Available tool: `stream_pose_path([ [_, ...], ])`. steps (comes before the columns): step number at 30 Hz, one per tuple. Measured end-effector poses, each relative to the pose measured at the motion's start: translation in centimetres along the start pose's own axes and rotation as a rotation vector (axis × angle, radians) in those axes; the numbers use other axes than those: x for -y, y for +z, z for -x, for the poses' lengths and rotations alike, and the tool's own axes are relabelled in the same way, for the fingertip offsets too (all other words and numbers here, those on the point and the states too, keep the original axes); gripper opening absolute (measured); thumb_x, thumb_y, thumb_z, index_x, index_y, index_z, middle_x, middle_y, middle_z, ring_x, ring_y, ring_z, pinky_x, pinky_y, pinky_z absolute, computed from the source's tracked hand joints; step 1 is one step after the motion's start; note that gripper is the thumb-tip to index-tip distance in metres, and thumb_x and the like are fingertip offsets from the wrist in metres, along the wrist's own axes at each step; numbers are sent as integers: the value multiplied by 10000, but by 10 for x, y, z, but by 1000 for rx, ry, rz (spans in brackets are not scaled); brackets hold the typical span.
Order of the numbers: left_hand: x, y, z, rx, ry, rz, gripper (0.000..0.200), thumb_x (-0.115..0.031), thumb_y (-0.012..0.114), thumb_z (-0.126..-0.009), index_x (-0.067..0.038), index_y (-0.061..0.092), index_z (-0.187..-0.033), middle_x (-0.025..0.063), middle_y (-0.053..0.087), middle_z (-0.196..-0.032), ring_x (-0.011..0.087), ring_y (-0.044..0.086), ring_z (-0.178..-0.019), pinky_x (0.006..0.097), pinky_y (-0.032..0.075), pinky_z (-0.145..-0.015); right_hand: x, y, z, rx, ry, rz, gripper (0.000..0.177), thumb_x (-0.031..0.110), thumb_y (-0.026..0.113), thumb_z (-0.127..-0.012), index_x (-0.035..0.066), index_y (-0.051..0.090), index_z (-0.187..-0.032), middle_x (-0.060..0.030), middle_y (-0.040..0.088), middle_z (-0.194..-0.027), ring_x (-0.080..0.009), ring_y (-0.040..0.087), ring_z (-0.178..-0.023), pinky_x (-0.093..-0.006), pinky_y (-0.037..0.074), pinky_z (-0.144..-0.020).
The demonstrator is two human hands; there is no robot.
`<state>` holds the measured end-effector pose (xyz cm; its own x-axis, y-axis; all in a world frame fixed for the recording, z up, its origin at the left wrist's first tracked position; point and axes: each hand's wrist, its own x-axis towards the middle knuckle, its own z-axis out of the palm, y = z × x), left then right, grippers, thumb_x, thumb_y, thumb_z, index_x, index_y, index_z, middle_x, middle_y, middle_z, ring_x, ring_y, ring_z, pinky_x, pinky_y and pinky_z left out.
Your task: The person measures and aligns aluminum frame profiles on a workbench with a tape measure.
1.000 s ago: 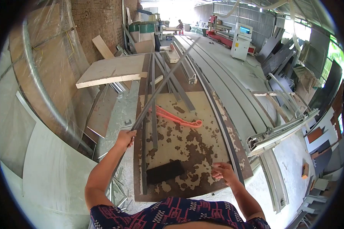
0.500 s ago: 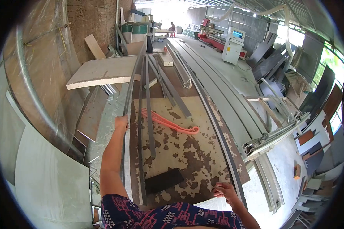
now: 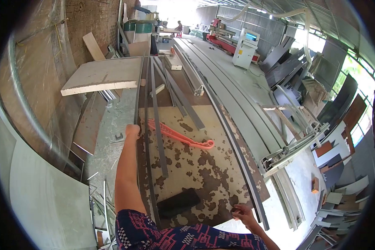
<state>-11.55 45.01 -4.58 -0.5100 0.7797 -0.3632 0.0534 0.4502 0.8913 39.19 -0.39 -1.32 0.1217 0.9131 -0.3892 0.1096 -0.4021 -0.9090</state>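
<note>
The left hand (image 3: 132, 131) is gripping a long, thin grey bar (image 3: 138, 93) in its fist; the bar is running forward from the grip, along the worktable's (image 3: 221, 160) left edge. The right hand (image 3: 242, 213) is curling its fingers near the table's near right corner; whether it is holding anything, I cannot tell. Far off, two green drums (image 3: 143, 27) are standing by the brick wall (image 3: 87, 25), their contents not showing. The worktable's pale surface is flaking into ragged brown patches. On it, a slotted orange-red plastic piece (image 3: 183, 137) is lying under a straight grey strip (image 3: 158, 137), and a flat black rectangular block (image 3: 178, 203) is resting nearer.
</note>
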Motion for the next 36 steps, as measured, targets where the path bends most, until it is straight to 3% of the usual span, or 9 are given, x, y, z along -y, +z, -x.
stream_pose_path([
  [3, -10, 2, 13, -104, 218, -453, 338, -166, 596, -741, 69, 629, -981, 254, 639, -956, 355, 638, -904, 407, 518, -738, 5, -1, -2, 6, 30, 106, 553, 126, 746, -750, -17, 508, -1227, -83, 611, -790, -154, 600, -709, -260, 484, -632],
  [6, -26, -8, 51, -34, 136, -493, 473, -253, 646, -710, 54, 617, -1068, 267, 597, -1103, 368, 577, -1061, 385, 467, -876, 8, -2, -3, 22, 56, 102, 570, 135, 757, -739, -16, 505, -1227, -89, 586, -791, -156, 600, -731, -263, 490, -632],
  [9, -16, -10, 47, -23, 195, -481, 562, -305, 669, -712, 57, 578, -1133, 278, 553, -1175, 367, 556, -1093, 380, 475, -864, 17, -1, -2, 29, 79, 124, 563, 135, 757, -739, -18, 506, -1219, -89, 588, -783, -160, 603, -719, -264, 494, -631],
  [12, 39, -5, -23, -45, 363, -169, 642, -340, 682, -731, 32, 515, -1227, 255, 548, -1195, 329, 561, -1090, 408, 482, -844, 19, -6, -7, 100, 91, 101, 544, 136, 729, -775, -21, 471, -1227, -97, 587, -770, -167, 612, -704, -274, 509, -648],
  [15, 8, -53, 71, 299, 155, 112, 643, -329, 666, -770, 8, 468, -1281, 215, 559, -1170, 274, 564, -1052, 447, 480, -827, 17, -14, -11, 169, 127, 103, 489, 109, 684, -817, -17, 449, -1226, -92, 589, -792, -172, 626, -701, -282, 532, -643],
  [23, 82, -132, 221, 416, 225, -340, 643, -251, 746, -733, -29, 485, -1277, 128, 630, -915, 200, 606, -770, 314, 512, -557, 55, -23, -14, 307, 221, 111, 363, 122, 603, -874, -15, 463, -1180, -91, 570, -773, -225, 669, -647, -302, 567, -601],
  [27, 147, -150, 303, 221, 484, -597, 591, -325, 757, -711, -125, 548, -1227, 173, 598, -929, 290, 601, -856, 373, 489, -741, 49, -31, -28, 394, 215, 151, 430, 201, 637, -849, 6, 478, -1197, -100, 575, -760, -211, 659, -602, -296, 534, -527],
  [32, 167, -144, 389, 130, 395, -417, 553, -273, 714, -756, -84, 527, -1241, 191, 565, -913, 273, 609, -727, 368, 494, -639, 51, -37, -35, 452, 226, 161, 395, 190, 623, -860, 13, 486, -1185, -122, 601, -748, -222, 660, -596, -299, 536, -512],
  [36, 166, -135, 430, 33, 465, -520, 567, -137, 708, -715, -22, 513, -1235, 174, 529, -900, 277, 566, -732, 372, 482, -673, 53, -39, -34, 470, 218, 105, 400, 193, 623, -863, 19, 485, -1196, -125, 618, -749, -222, 662, -590, -292, 538, -508],
])
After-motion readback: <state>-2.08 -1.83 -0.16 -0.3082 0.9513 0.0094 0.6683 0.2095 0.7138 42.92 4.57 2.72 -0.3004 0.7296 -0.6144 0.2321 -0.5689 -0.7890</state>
